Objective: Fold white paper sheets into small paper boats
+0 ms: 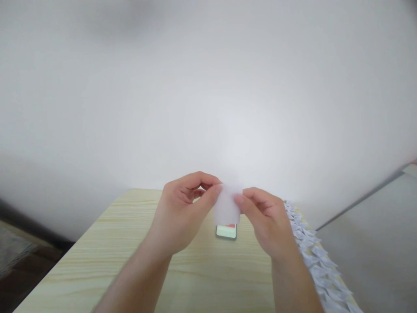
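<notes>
A small white piece of paper (227,208) is held up between my two hands above the table. My left hand (187,206) pinches its upper left corner between thumb and fingers. On the other side, my right hand (265,213) grips the paper's right edge with thumb and forefinger. The paper looks slightly blurred, and I cannot make out any folds in it. Behind and below it a phone (226,232) with a lit screen lies on the table, its upper part hidden by the paper.
The pale wood-grain table (107,248) meets a white wall (208,87) at its far edge. Many folded white paper pieces (321,265) lie in rows along the table's right edge. A dark area (32,269) shows at the lower left, beyond the table.
</notes>
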`<state>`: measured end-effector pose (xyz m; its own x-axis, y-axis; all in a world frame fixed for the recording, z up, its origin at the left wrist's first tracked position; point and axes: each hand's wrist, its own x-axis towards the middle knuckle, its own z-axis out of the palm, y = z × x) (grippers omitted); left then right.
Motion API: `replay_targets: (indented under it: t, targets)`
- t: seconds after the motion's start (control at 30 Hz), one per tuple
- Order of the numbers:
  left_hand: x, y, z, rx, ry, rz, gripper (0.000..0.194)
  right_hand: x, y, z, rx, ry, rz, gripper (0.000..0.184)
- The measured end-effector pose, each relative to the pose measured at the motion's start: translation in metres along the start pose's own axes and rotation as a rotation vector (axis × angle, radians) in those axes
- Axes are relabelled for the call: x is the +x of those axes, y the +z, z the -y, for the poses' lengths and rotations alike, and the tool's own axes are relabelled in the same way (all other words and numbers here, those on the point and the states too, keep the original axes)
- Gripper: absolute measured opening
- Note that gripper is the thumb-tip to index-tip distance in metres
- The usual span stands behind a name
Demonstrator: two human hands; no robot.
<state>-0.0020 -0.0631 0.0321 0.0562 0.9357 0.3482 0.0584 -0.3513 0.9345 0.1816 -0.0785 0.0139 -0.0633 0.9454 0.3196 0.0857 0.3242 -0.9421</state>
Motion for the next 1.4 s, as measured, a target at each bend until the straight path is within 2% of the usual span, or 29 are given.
replay_targets:
  t: [0.33, 0.47, 0.53, 0.67, 0.8, 0.93, 1.03, 1.13, 1.23, 1.4]
  targets:
    - [0.001, 0.001, 0.006, -0.046, 0.092, -0.141, 0.012, 0.000, -0.002, 0.001, -0.025, 0.051, 0.056, 0.030]
    - [0.001, 0.001, 0.007, -0.159, 0.017, 0.000, 0.021, 0.001, -0.001, 0.003, 0.020, 0.041, 0.002, 0.031]
    - [0.001, 0.001, 0.008, -0.155, -0.016, 0.059, 0.017, 0.002, -0.002, 0.003, 0.060, 0.062, 0.013, 0.028]
    - [0.001, 0.001, 0.008, -0.127, 0.018, 0.030, 0.014, 0.003, -0.004, 0.000, 0.129, 0.062, 0.060, 0.022]
    - [0.000, 0.001, 0.006, -0.130, 0.031, 0.050, 0.010, 0.003, -0.004, -0.001, 0.171, 0.065, 0.037, 0.020]
    - [0.000, 0.001, 0.004, -0.144, -0.031, 0.120, 0.009, 0.003, -0.003, 0.000, 0.244, 0.079, 0.025, 0.024]
    - [0.000, 0.001, 0.004, -0.183, -0.073, 0.162, 0.009, 0.002, 0.000, 0.001, 0.272, 0.091, -0.029, 0.013]
    - [0.001, 0.000, 0.005, -0.233, -0.085, 0.177, 0.015, 0.003, 0.002, -0.001, 0.339, 0.063, -0.058, 0.014]
    - [0.001, -0.001, 0.008, -0.310, -0.055, 0.219, 0.016, 0.005, 0.003, -0.006, 0.457, 0.063, 0.028, 0.018]
    - [0.000, -0.004, 0.014, -0.392, 0.010, 0.222, 0.012, 0.007, 0.000, -0.011, 0.591, 0.080, 0.118, 0.010]
